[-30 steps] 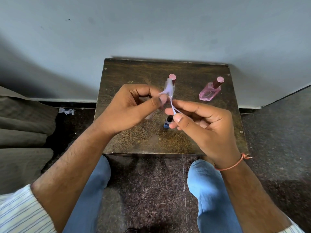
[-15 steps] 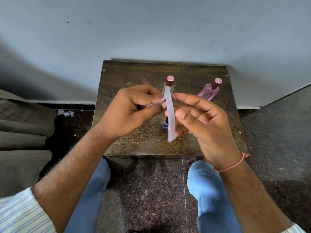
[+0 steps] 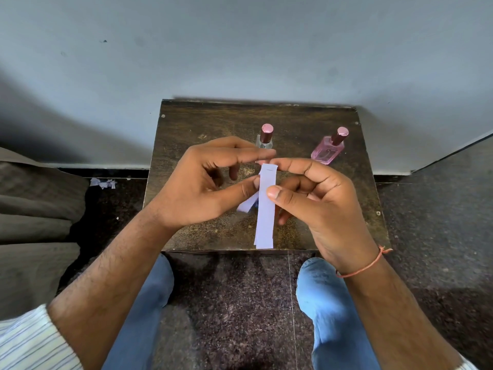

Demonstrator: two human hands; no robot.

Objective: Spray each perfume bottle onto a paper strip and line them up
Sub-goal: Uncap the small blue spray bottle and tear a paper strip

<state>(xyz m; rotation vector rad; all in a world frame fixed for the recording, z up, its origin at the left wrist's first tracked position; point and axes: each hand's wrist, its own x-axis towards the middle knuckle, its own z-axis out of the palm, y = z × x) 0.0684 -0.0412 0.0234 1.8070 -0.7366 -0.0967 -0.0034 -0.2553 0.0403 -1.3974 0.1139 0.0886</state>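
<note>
**Paper strips held over the small bench**

The person sits with both knees up against a small dark wooden bench (image 3: 202, 124) pushed to the wall. Above it, the right hand (image 3: 320, 198) holds a long white paper strip (image 3: 265, 214) upright, its grip a pinch between the thumb, laid across the front of the strip, and the forefinger curled over the top end. The strip hangs straight down, its lower end just short of the near edge of the bench.

The left hand (image 3: 205, 182) sits just beside it, the thumb tip touching the strip's left edge and the forefinger stretched out over the top. A second piece of paper (image 3: 246, 205) pokes out beneath that thumb; I cannot tell from here how firmly the left grip has it.

Behind the hands, two perfume bottles stand on the bench: a clear bottle (image 3: 264, 141) with a pink cap, partly hidden by the left forefinger, and a pink bottle (image 3: 328, 150) further right, well apart from it. Something dark shows between the two papers, too hidden to name.

A thin orange thread (image 3: 365, 267) circles the right wrist. Paper scraps (image 3: 102, 182) lie on the floor to the left.
</note>
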